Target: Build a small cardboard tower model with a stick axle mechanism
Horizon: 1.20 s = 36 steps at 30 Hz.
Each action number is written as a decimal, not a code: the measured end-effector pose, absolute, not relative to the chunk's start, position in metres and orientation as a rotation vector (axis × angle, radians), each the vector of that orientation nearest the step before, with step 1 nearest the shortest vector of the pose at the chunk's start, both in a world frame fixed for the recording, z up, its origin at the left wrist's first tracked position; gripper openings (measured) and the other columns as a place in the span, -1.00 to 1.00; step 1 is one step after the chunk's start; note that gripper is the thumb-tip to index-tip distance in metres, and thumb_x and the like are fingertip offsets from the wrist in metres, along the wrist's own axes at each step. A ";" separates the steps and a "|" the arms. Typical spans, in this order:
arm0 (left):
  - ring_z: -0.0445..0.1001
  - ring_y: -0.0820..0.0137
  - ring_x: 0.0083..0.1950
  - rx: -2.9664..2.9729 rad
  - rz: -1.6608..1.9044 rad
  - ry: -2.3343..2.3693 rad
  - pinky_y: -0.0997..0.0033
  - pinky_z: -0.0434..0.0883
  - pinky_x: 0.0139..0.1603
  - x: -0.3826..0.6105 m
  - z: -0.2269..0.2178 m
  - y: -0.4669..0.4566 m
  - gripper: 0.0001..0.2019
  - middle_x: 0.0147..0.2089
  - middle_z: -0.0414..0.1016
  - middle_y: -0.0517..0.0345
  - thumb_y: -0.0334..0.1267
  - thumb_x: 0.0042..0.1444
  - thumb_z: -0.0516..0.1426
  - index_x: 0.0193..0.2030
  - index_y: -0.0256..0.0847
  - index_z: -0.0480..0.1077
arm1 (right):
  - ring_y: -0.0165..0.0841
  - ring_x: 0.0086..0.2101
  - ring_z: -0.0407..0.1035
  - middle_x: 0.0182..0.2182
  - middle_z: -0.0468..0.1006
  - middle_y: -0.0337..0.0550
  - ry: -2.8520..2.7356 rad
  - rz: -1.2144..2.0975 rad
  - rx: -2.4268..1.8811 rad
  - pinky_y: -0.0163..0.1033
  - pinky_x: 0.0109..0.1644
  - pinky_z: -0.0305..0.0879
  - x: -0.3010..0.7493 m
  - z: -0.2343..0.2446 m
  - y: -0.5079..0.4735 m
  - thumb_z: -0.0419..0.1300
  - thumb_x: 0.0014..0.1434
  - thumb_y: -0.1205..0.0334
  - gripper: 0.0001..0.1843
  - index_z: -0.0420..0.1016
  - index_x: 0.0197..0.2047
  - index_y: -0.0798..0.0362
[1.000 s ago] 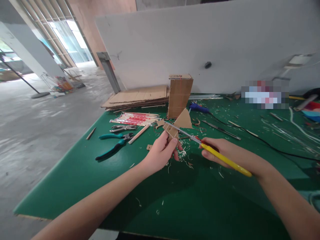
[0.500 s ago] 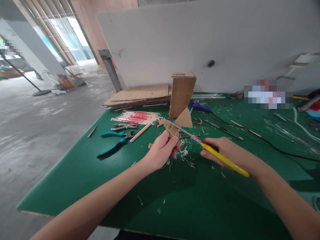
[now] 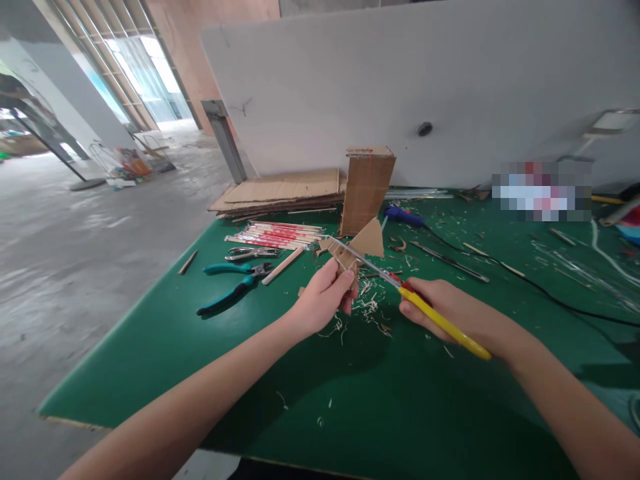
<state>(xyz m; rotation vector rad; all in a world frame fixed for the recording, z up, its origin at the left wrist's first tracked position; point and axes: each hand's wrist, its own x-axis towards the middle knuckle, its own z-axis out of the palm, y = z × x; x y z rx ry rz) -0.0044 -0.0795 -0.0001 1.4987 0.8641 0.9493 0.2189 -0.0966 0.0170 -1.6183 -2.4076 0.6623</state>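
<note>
My left hand (image 3: 325, 297) is closed on a small piece of cardboard (image 3: 344, 253), which it holds up over the table with thumb and fingers. A fan-shaped flap of cardboard (image 3: 370, 239) shows just behind it. In my right hand (image 3: 435, 303) is a pair of scissors (image 3: 445, 321) with a yellow and red handle, seen edge-on. Their long metal blades reach left across the cardboard piece. Whether the blades are apart cannot be made out. Pale curled shavings (image 3: 369, 303) lie below the hands.
Teal-handled pliers (image 3: 233, 299), a wooden stick (image 3: 283, 265) and red-and-white wrapped sticks (image 3: 280, 235) lie left. Behind stand an upright cardboard box (image 3: 367, 193) and stacked cardboard sheets (image 3: 285, 187). A blue glue gun (image 3: 404, 215) trails its black cord rightward across the green table (image 3: 150, 373).
The view has shifted slightly. The scissors have moved a little left and down relative to the cardboard piece, and both hands keep their grips.
</note>
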 end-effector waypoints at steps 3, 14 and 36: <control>0.30 0.62 -0.58 1.523 0.943 0.852 0.50 0.22 -0.52 -0.004 -0.002 -0.079 -0.82 -0.43 0.29 0.27 -0.24 0.27 -0.09 -0.36 -0.21 0.11 | -0.38 -0.55 0.27 -0.50 0.44 -0.15 -2.456 0.612 -1.597 -0.24 -0.48 0.13 0.220 0.018 -0.097 -0.03 0.15 -0.20 -0.58 0.25 -0.37 0.01; 0.29 0.59 -0.55 1.541 0.929 0.824 0.48 0.26 -0.50 -0.008 -0.005 -0.075 -0.80 -0.42 0.31 0.25 -0.17 0.27 -0.07 -0.35 -0.21 0.14 | -0.30 -0.49 0.33 -0.48 0.48 -0.11 -2.493 0.203 -1.699 -0.23 -0.45 0.06 0.218 0.014 -0.095 -0.04 0.16 -0.20 -0.56 0.29 -0.45 0.01; 0.29 0.56 -0.56 1.584 0.879 0.913 0.49 0.22 -0.53 -0.015 0.001 -0.066 -0.80 -0.49 0.33 0.23 -0.17 0.22 0.00 -0.39 -0.21 0.16 | -0.31 -0.56 0.29 -0.57 0.43 -0.15 -2.404 0.156 -1.798 -0.28 -0.52 -0.03 0.208 0.003 -0.089 -0.07 0.14 -0.27 -0.49 0.29 -0.49 0.00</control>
